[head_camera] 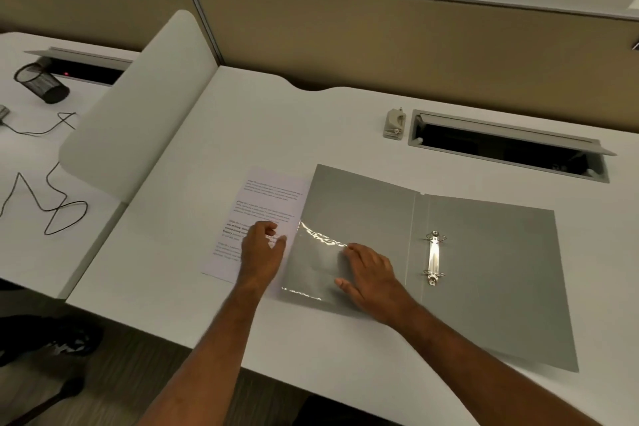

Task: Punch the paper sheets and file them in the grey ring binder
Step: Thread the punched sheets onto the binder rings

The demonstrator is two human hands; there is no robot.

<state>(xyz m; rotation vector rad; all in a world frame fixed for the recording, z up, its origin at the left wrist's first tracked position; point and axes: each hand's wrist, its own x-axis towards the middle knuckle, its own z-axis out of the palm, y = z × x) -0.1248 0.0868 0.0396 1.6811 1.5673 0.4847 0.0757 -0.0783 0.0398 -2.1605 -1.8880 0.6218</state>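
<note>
Two rings [435, 258] bare, binder [484, 270] open

The grey ring binder [484, 252] looks like matt, smooth card or plastic, and its ring mechanism [434, 258] is shiny bright metal. A clear glossy plastic pocket [318, 263] on the inside cover catches strong glare. The paper sheets [262, 214] are matt white paper with printed text. The counter [242, 131] is smooth matt white. The hole punch [395, 123] looks like dull beige plastic.
</note>
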